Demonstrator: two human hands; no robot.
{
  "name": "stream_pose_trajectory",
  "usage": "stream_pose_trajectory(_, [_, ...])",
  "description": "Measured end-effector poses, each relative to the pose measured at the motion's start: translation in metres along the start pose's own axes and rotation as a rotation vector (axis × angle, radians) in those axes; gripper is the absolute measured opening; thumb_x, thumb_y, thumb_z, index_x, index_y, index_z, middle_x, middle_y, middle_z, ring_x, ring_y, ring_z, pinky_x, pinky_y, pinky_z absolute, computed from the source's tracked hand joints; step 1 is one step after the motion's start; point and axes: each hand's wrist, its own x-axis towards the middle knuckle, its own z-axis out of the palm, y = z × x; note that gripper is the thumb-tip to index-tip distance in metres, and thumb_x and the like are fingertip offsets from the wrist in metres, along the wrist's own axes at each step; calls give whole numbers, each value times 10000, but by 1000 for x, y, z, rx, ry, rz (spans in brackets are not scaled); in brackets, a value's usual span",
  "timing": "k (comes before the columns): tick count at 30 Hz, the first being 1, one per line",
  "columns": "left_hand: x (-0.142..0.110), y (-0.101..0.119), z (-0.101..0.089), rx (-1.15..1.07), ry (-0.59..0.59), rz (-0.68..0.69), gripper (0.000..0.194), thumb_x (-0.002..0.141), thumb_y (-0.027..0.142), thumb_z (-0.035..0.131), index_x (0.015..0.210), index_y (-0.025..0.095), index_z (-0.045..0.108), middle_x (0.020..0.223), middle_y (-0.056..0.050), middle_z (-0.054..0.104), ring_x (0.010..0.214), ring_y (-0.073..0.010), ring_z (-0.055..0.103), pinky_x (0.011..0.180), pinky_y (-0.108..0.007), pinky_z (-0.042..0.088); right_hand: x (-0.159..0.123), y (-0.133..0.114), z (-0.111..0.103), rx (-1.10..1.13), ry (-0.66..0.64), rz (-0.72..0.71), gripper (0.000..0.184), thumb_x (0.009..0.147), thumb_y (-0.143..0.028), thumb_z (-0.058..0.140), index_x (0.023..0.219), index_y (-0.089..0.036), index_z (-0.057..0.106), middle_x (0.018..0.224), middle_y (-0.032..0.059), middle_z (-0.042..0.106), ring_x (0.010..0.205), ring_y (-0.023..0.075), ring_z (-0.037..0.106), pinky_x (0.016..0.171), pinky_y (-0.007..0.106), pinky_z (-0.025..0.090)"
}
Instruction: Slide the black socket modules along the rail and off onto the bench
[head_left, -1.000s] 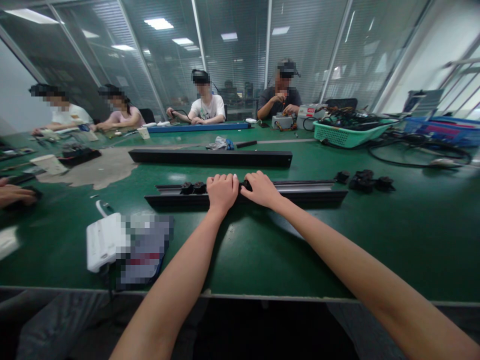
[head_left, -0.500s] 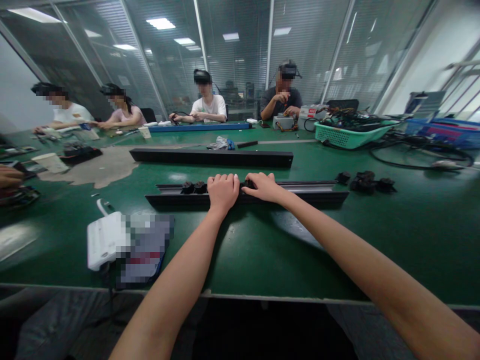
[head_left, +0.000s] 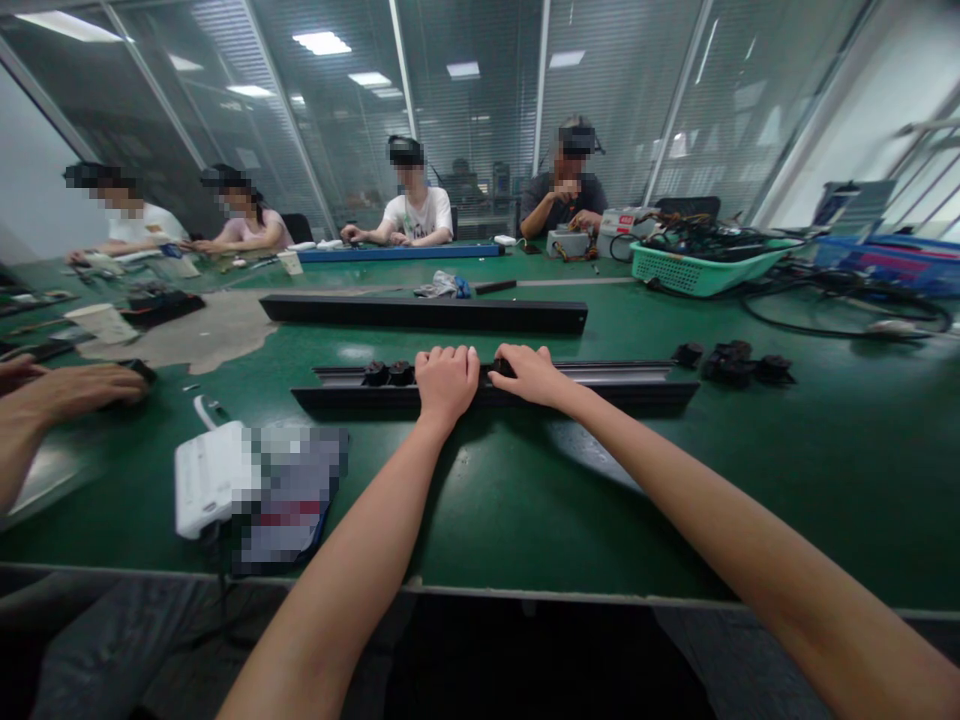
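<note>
A long black channel (head_left: 360, 400) with a pale inner face lies across the green table in front of me. My left hand (head_left: 448, 382) is closed over its middle, fingers curled across the far edge. Just left of it, black chunky parts (head_left: 388, 374) sit inside the channel. My right hand (head_left: 529, 372) is curled round another small black part (head_left: 504, 368) in the channel, thumb on the near side; its fingers hide much of that part. What lies under my left palm is hidden.
Loose black parts (head_left: 735, 362) lie right of the channel. Beyond it is a long black bar (head_left: 427, 314). A white box (head_left: 214, 480) stands near left. A green basket (head_left: 705, 272) of cables sits back right. At the left edge is another person's hand (head_left: 82, 390); several people sit opposite.
My right hand and the black part have shifted very slightly right along the channel. My left hand stays put. The neighbouring person's hand has come further in from the left, over a dark object.
</note>
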Motion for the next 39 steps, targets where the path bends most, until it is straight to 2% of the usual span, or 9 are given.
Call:
stream_pose_trajectory(6, [0, -1, 1, 4, 13, 7, 490, 1047, 352, 244, 904, 213, 692, 962, -128, 747, 951, -303, 617, 835, -451, 338, -3, 4, 6, 22, 57, -3, 282, 929, -421, 490, 1063, -189, 579, 1109, 123, 677, 1071, 292, 572, 872, 406, 352])
stream_pose_trajectory(14, [0, 0, 1, 25, 27, 12, 493, 1051, 346, 243, 884, 209, 686, 949, -123, 750, 946, -298, 624, 824, -445, 337, -3, 6, 4, 34, 55, 2, 268, 908, -398, 502, 1052, -183, 571, 1112, 129, 685, 1065, 287, 592, 850, 390, 367])
stream_pose_trajectory(25, [0, 0, 1, 0, 9, 1, 498, 1049, 358, 239, 893, 210, 689, 934, -128, 741, 949, -302, 623, 835, -451, 334, -7, 10, 5, 32, 124, 23, 237, 889, -393, 514, 998, -187, 559, 1055, 127, 687, 1005, 284, 591, 852, 384, 379])
stream_pose_trajectory(34, [0, 0, -1, -32, -11, -12, 504, 1047, 366, 240, 901, 203, 694, 957, -141, 738, 969, -311, 616, 849, -457, 328, -4, 16, -2, 49, 66, 1, 230, 879, -364, 536, 1011, -182, 588, 1021, 101, 691, 931, 241, 602, 811, 336, 392])
stream_pose_trajectory(39, [1, 0, 0, -4, 4, -2, 501, 1050, 354, 237, 904, 205, 692, 958, -132, 741, 964, -300, 617, 841, -450, 328, -5, 26, -14, 143, -31, -78, 309, 887, -446, 571, 1043, -180, 594, 886, 38, 659, 784, 179, 566, 716, 288, 368])
